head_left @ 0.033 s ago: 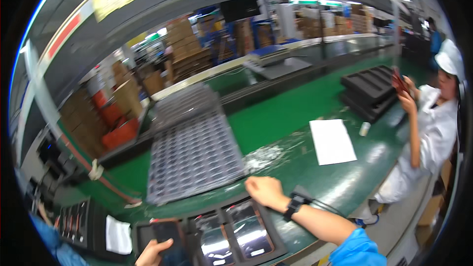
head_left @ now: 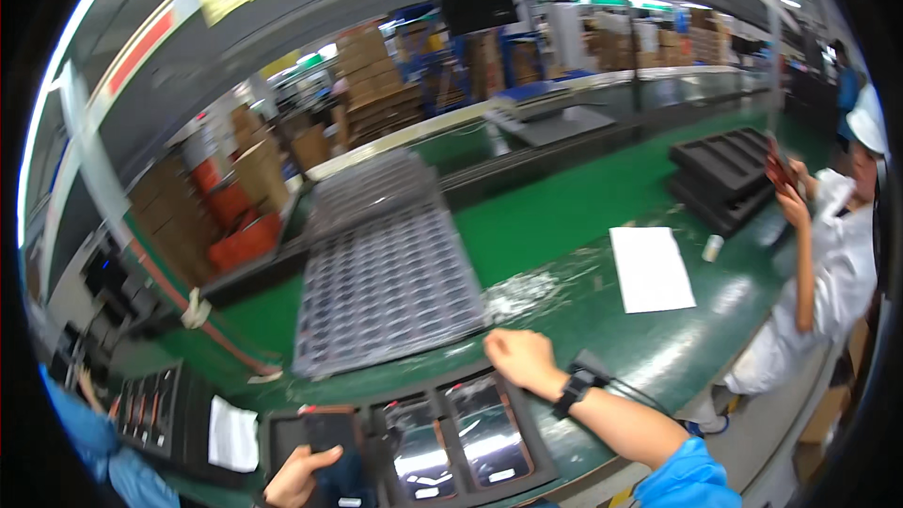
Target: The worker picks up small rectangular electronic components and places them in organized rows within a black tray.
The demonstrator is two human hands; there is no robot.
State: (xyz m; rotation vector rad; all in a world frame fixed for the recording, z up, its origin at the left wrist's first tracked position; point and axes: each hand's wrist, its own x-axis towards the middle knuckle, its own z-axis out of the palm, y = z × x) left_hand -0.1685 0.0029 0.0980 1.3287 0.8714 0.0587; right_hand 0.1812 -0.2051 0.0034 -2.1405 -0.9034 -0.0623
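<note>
In the head view, the only one given, the left hand is brought in from the near edge, back of the hand turned up and thumb laid pointing right across the left part of a dark phone. The phone is held at that side by the thumb; the other fingers are largely hidden. It is placed over the left compartment of a black foam tray on the near side of the green tabletop.

The right hand is set at the far right corner of the same tray, fingers curled inward and narrow, knuckles directed far and left. Whether the tray's edge is gripped or merely touched cannot be told. The right forearm is slanted in from the near right, with a blue sleeve pushed toward the elbow and a black wrist device worn at the wrist.

To the right of the held phone, a middle phone and a right phone are seated in compartments of the tray. Beyond it, a clear plastic tray with rows of cells is laid, and a white sheet is placed farther right.
</note>
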